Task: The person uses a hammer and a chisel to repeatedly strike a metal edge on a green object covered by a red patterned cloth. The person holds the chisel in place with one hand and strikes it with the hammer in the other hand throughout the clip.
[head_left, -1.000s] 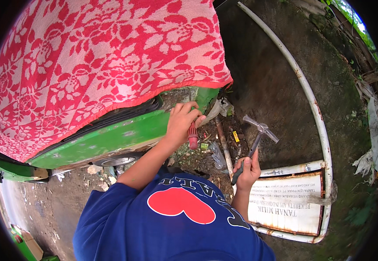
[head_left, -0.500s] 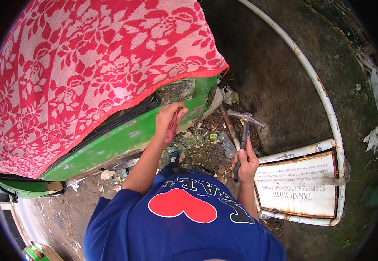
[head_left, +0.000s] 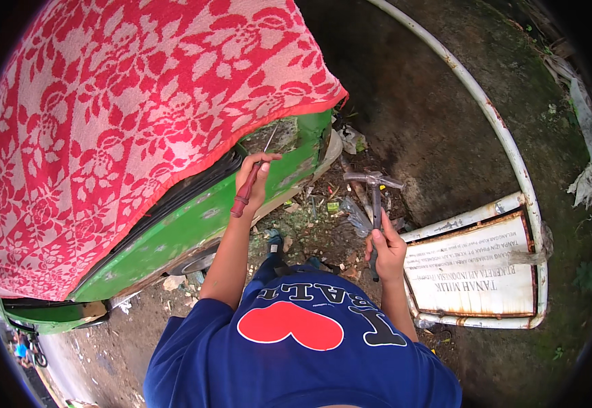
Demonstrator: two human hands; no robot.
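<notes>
the left hand [head_left: 252, 185] grips a screwdriver [head_left: 241, 201], shaft pointing up over the green car [head_left: 197, 216]; the right hand [head_left: 387, 253] is closed around a hammer [head_left: 376, 196], head up, beside the car.

One left hand [head_left: 252, 178] and one right hand [head_left: 387, 253], two hands in all, on two forearms [head_left: 226, 265]; one screwdriver [head_left: 242, 199] and one hammer [head_left: 376, 197], which makes two tools; one cloth [head_left: 167, 122]; one car [head_left: 201, 214], with one wheel [head_left: 204, 260] in sight; one sign [head_left: 473, 275]; one frame [head_left: 493, 115]; one shirt [head_left: 275, 374] with one heart [head_left: 290, 325]; at least one shoe [head_left: 274, 242], a second being hard to make out; stones [head_left: 173, 282] and litter [head_left: 333, 207] in numbers too small and crowded to count
</notes>
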